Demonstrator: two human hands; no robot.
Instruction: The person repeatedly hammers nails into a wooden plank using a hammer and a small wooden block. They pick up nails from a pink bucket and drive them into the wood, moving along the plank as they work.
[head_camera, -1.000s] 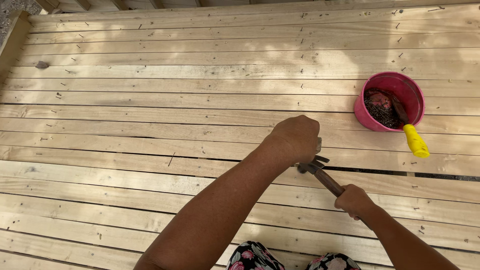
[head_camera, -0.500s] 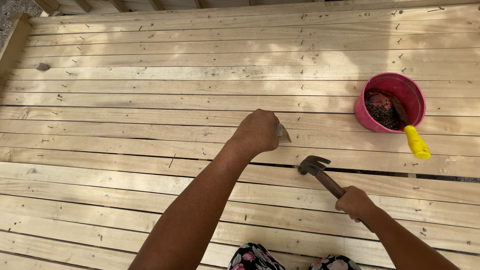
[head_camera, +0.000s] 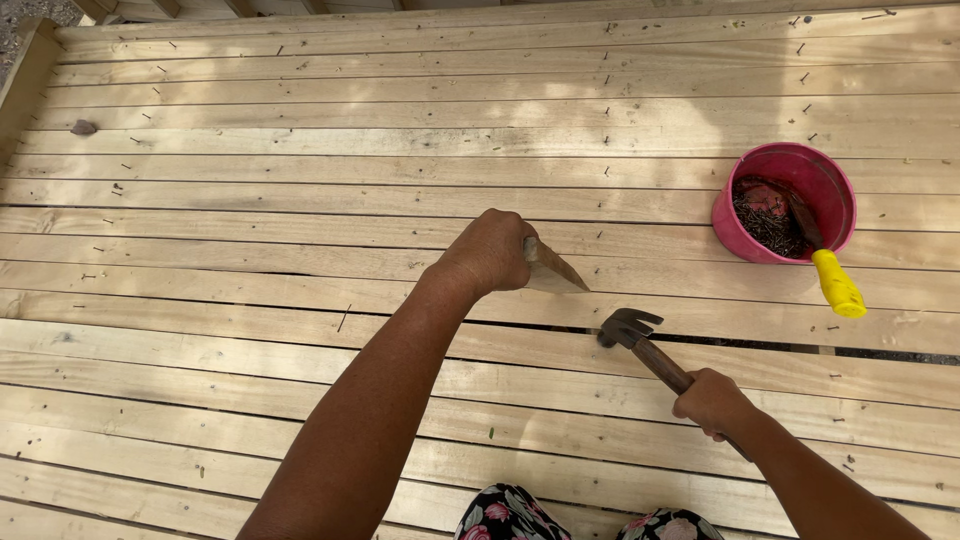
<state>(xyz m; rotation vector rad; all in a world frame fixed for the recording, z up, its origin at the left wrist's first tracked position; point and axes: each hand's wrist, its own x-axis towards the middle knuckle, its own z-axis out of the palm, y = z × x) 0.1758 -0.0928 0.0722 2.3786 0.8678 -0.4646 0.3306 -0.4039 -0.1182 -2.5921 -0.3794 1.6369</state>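
A: What sits closest to the camera?

B: At the bottom edge, a bit of dark cloth with a pink flower print (head_camera: 510, 512), the person's own clothing. Both bare forearms reach out from there over a deck of pale, unpainted wooden planks (head_camera: 200, 330) running left to right.

A: And the hands?

B: The right hand (head_camera: 712, 402) is clenched around the brown wooden handle of a dark-headed claw hammer (head_camera: 640, 345). The hammer head hovers low over a dark gap between two boards, or rests at it; I cannot tell which. The left hand (head_camera: 490, 252) is a little farther out, closed on a small pale wooden wedge (head_camera: 552, 270) whose thin tip points right, toward the hammer, held just above the planks.

A: What is the surface like?

B: Raw light timber with narrow seams. The seam under the hammer is wider and darker, opening more toward the right. Small dark nails lie scattered over the boards, thicker toward the far rows.

A: Anything beyond the hands?

B: To the right, a round pink plastic bucket (head_camera: 745, 240) stands on the deck, holding dark nails and a tool with a yellow handle (head_camera: 838, 285) that sticks out over its near rim. Far left, a small grey stone (head_camera: 83, 127) lies near the deck's raised wooden edge board (head_camera: 25, 85). Patchy sunlight and shade fall across the far planks, with gravel at the top-left corner.
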